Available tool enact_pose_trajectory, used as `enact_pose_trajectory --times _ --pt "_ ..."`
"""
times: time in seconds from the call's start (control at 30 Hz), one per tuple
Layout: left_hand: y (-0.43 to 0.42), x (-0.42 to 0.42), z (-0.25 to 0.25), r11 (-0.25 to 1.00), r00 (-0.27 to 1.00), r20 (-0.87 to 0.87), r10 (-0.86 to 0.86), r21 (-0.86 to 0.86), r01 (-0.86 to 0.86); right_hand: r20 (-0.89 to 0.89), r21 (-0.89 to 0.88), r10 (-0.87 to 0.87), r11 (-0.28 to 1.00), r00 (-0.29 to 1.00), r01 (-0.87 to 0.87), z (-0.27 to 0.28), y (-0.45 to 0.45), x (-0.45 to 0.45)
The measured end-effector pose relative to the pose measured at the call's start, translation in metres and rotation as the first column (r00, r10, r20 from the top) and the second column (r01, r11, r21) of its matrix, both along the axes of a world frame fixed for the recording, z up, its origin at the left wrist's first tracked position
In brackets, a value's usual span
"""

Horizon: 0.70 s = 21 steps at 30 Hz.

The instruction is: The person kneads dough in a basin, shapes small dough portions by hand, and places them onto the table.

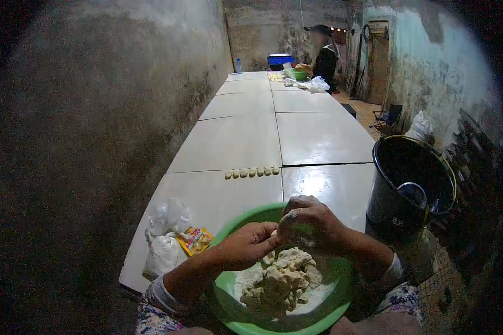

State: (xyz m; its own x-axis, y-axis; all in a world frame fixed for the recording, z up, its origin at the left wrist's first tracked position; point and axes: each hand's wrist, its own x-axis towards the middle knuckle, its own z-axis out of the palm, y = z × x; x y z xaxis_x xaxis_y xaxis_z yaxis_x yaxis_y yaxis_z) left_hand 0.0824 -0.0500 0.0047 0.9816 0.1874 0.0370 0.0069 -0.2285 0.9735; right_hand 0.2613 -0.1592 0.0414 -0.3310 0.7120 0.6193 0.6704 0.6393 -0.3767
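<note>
One long table (327, 134), white top in joined panels with dark seams, a bright patch of reflected light on its near end. One wall (95, 111), grey, rough, stained, left of the table. One back wall (262, 33), grey and blotched, beyond the table's far end. Right of the table: turquoise wall (411, 61), worn; wooden door (379, 70); dark chair (391, 116); brownish floor (361, 111).
</note>
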Motion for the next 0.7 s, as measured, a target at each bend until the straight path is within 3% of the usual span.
enact_pose_trajectory --times 0.1,0.17,0.3,0.37,0.47,0.6,0.67,0.7 --pt "-0.003 0.000 0.002 1.000 1.000 -0.001 0.031 0.001 -0.031 -0.125 -0.042 -0.020 0.999 0.992 0.015 -0.007 0.003 0.000" --pt "-0.002 0.000 0.005 0.943 0.984 0.178 -0.010 0.329 -0.050 -0.193 -0.024 -0.004 1.000 0.981 0.000 -0.013 0.007 0.003" --pt "-0.004 -0.003 0.012 0.932 0.990 0.137 0.030 0.355 -0.078 -0.231 -0.030 0.008 0.999 0.973 -0.015 -0.011 0.006 0.004" --pt "-0.007 -0.004 0.021 0.957 0.990 0.034 0.138 0.252 -0.142 -0.159 -0.034 0.009 0.999 0.987 -0.015 -0.007 0.004 0.003" --pt "-0.007 -0.004 0.016 0.988 0.996 -0.023 0.083 0.129 -0.080 -0.220 -0.090 0.022 0.995 0.975 -0.042 -0.011 0.003 0.000" --pt "0.002 -0.003 0.010 0.945 0.998 0.059 -0.001 0.327 -0.018 -0.150 -0.006 0.010 1.000 0.989 -0.011 -0.016 0.004 -0.007" --pt "-0.005 0.000 0.015 0.957 1.000 0.023 -0.011 0.289 0.004 -0.101 0.010 -0.067 0.998 0.993 0.069 -0.013 -0.001 -0.013" --pt "-0.012 -0.001 0.018 0.956 0.995 0.095 0.045 0.286 -0.070 -0.084 -0.009 -0.098 0.995 0.992 0.097 -0.012 -0.002 -0.015"
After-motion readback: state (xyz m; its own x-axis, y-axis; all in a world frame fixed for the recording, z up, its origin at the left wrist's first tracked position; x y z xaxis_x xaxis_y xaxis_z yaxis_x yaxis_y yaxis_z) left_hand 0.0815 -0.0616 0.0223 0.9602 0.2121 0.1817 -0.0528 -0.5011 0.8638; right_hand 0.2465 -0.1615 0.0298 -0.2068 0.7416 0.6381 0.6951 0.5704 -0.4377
